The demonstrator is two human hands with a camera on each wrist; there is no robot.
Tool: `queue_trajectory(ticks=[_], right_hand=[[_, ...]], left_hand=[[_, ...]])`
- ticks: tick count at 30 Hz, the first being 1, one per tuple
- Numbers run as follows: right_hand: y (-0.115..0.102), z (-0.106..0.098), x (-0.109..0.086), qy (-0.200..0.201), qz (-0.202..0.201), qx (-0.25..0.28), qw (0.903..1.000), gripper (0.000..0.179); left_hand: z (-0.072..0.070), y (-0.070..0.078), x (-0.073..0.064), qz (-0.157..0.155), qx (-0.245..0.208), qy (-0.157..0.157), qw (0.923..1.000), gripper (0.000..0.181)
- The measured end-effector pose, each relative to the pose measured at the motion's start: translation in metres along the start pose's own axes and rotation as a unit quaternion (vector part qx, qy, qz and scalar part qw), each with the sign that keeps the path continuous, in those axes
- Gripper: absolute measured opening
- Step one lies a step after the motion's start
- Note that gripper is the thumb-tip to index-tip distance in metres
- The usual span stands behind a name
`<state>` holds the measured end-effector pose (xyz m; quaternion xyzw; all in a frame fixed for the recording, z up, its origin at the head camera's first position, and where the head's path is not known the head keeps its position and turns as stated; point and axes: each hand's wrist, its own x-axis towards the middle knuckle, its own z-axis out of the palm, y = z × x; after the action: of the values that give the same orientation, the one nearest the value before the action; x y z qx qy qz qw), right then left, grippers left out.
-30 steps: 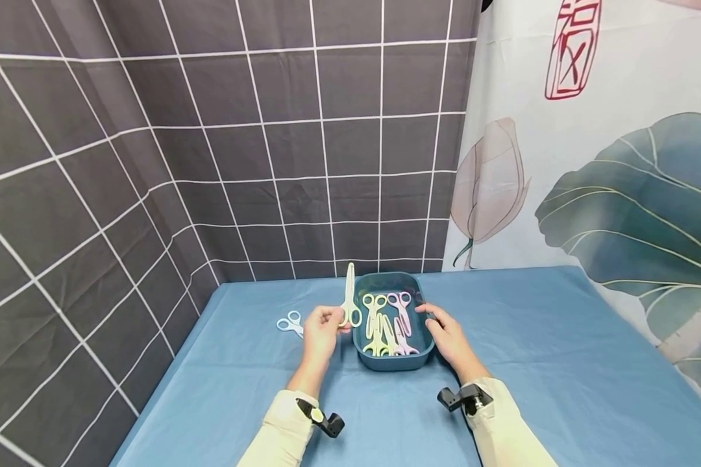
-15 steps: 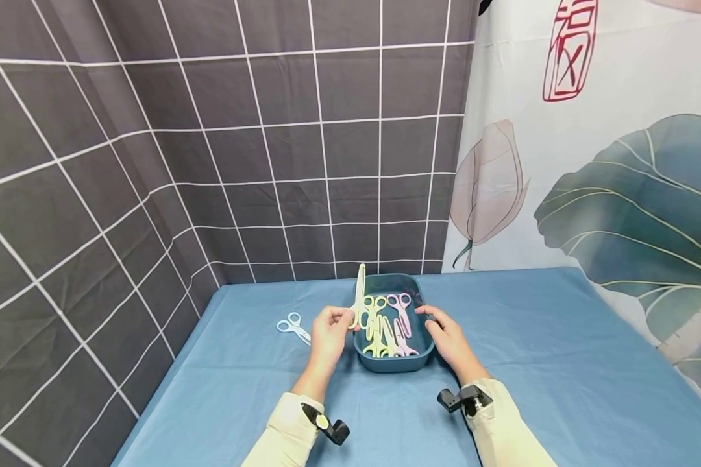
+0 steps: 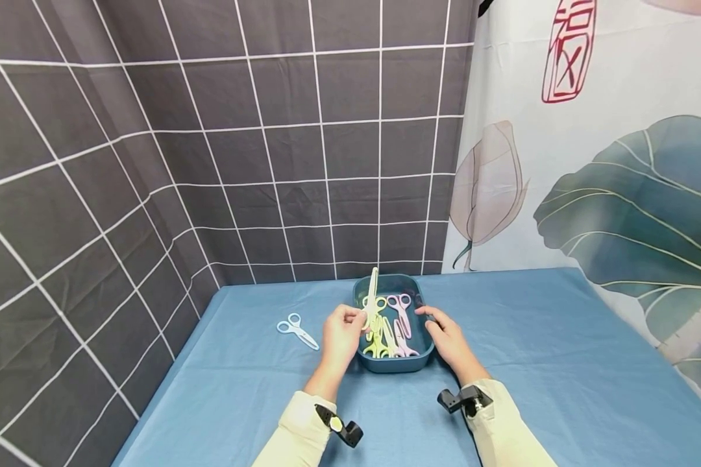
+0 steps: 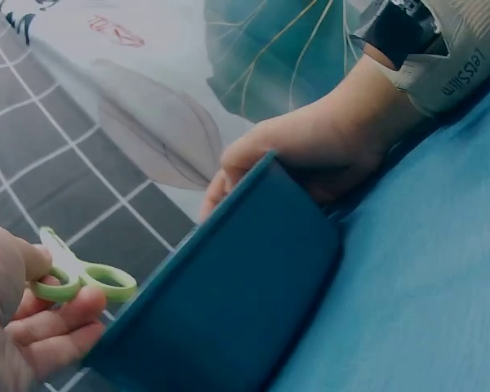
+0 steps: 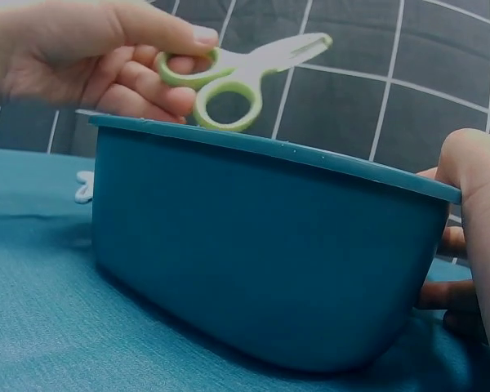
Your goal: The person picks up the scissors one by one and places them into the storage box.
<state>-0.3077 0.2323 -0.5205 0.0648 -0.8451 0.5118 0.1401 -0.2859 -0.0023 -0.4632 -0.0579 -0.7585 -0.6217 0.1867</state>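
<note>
My left hand [image 3: 341, 336] pinches one handle loop of a pair of light green scissors [image 3: 372, 295] between thumb and fingers. Their blades point up and away, above the left part of a dark blue plastic bin [image 3: 394, 366]. In the right wrist view, the scissors [image 5: 233, 86] show just over the bin's rim [image 5: 278, 149]. My right hand [image 3: 451, 342] holds the bin's right side, with the index finger at the rim and other fingers along the outer wall. Inside lie several green scissors [image 3: 376, 344] and pink scissors [image 3: 405, 314].
Light blue scissors [image 3: 298, 331] lie on the blue tablecloth [image 3: 239, 389], left of the bin. A dark grid-patterned curtain [image 3: 292, 155] hangs behind the table, and a white curtain with leaf prints [image 3: 502, 78] hangs at the right.
My left hand has moved right with the green scissors, from the bin's left edge to over the bin. The blue scissors now show in full. My right hand has stayed in place.
</note>
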Motion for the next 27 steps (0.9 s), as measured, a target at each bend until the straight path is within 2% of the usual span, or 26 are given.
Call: queue_trajectory(ticks=[3, 6, 10, 19, 21, 27], right_hand=[[-0.001, 0.0, -0.001, -0.003, 0.003, 0.005, 1.0, 0.033], [-0.001, 0.0, -0.001, -0.005, 0.007, 0.005, 1.0, 0.033], [-0.002, -0.001, -0.001, -0.007, 0.009, 0.005, 0.9999, 0.033], [-0.003, -0.002, -0.001, -0.007, 0.005, 0.007, 0.9999, 0.033], [-0.003, -0.002, -0.001, -0.007, 0.001, 0.008, 0.9999, 0.032], [-0.002, -0.002, -0.001, -0.01, 0.005, 0.006, 0.9999, 0.033]], left_hand=[[0.005, 0.0, 0.001, 0.024, 0.071, -0.002, 0.9972, 0.009], [0.01, 0.001, 0.004, 0.061, 0.149, -0.004, 0.9869, 0.013], [0.017, 0.005, 0.007, 0.102, 0.237, -0.011, 0.966, 0.019], [0.027, 0.004, 0.011, 0.137, 0.359, -0.073, 0.9203, 0.023], [0.029, 0.004, 0.01, 0.137, 0.364, -0.082, 0.9179, 0.024], [0.036, 0.006, 0.011, 0.091, 0.333, -0.096, 0.9337, 0.024]])
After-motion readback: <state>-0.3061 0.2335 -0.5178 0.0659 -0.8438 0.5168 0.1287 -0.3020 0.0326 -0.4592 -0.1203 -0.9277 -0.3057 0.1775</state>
